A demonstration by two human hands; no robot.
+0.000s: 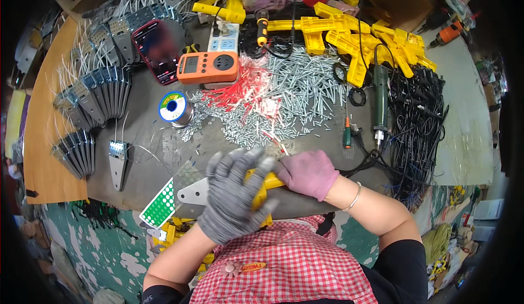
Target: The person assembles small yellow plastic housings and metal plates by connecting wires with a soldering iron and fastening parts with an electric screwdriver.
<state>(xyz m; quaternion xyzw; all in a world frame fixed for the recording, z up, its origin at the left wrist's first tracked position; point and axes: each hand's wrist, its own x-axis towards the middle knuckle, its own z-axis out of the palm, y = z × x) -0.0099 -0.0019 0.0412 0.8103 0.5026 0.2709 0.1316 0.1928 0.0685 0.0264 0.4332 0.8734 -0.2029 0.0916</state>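
Observation:
My left hand, in a grey striped glove, is closed over a yellow plastic housing at the table's front edge. A flat grey metal plate with holes sticks out to the left from under that hand. My right hand, in a pink glove, has its fingers curled at the right end of the housing, where a yellow handle-like part meets them. A short red and white wire piece shows just above the right fingertips. The glove hides what lies inside the right fingers.
Screws and red and white sleeves are heaped beyond my hands. Left stand a solder spool, metal brackets and a green-dotted card. Right are a green power tool, black cables and yellow housings.

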